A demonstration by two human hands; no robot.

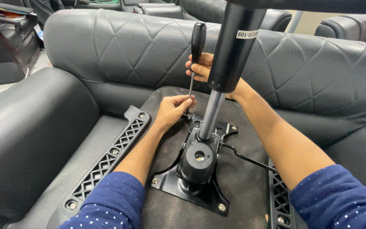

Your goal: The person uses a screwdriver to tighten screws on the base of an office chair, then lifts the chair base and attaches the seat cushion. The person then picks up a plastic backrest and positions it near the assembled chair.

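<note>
Right hand [202, 68] grips screwdriver [196, 51] behind gas cylinder [229, 55]; left hand [172, 108] pinches its tip.

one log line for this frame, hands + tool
left hand: steadies screwdriver tip at plate | right hand: grips screwdriver | mechanism plate on upturned seat

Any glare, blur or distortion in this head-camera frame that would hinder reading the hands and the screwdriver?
Head view: even indoor light, soft shine on the leather sofa, no harsh glare. The left hand, right hand and screwdriver are sharp. The black gas cylinder looms large near the lens and hides part of the right hand. The black metal plate reads dark but clear. Wide-angle bending shows at the edges.
</note>
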